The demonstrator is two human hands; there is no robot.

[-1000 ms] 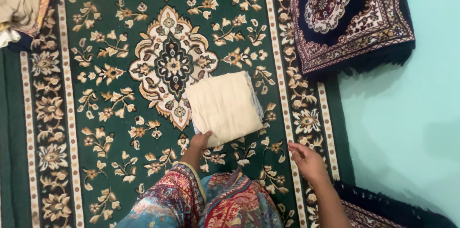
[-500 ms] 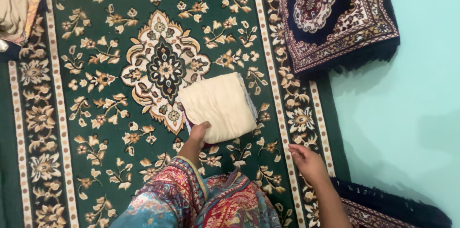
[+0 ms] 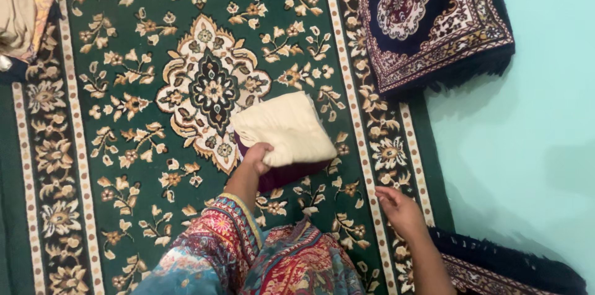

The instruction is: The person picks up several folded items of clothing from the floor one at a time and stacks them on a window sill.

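Left hand (image 3: 257, 154) grips the folded cream cloth (image 3: 286, 127), apparently lifting its edge.

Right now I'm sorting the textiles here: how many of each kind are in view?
Green floral carpet: 1
Dark blue patterned mats: 2
Folded cloths, cream over maroon, gripped by the left hand: 2
Loose beige fabric heap: 1
Total: 6

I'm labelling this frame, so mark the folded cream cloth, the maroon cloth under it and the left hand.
folded cream cloth (image 3: 286, 126), head view, middle of its top face.
maroon cloth (image 3: 291, 173), head view, exposed near edge.
left hand (image 3: 256, 156), head view, knuckles.
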